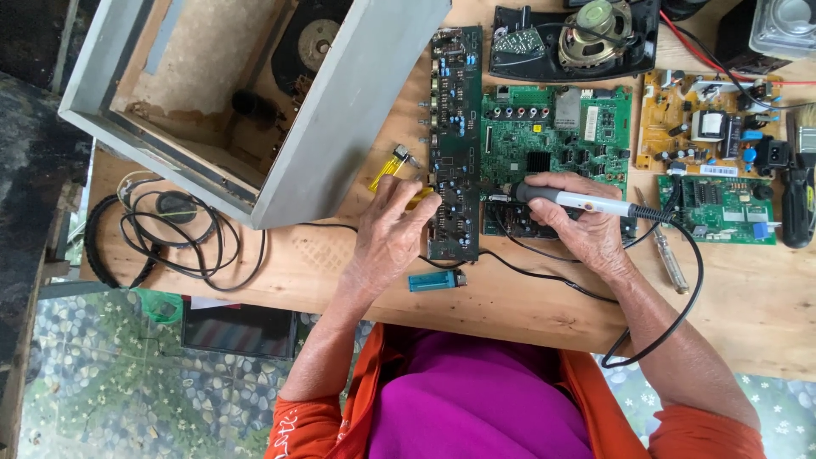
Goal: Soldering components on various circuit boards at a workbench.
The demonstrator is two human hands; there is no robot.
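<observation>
At frame centre we find a long narrow circuit board (453, 140) lying on the wooden worktop (765, 306). Our left hand (393, 229) presses on its lower edge, grip closed over a yellow-handled tool (387, 174). Our right hand (582, 223) clasps a soldering iron (578, 201), tip just beside the board. A blue lighter (436, 280) lies below; a green board (557, 136) sits to the right.

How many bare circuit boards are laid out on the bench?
4: a long dark board under the hands, a green board beside it, a tan board at right, a small green board below it. Others may be hidden.
</observation>
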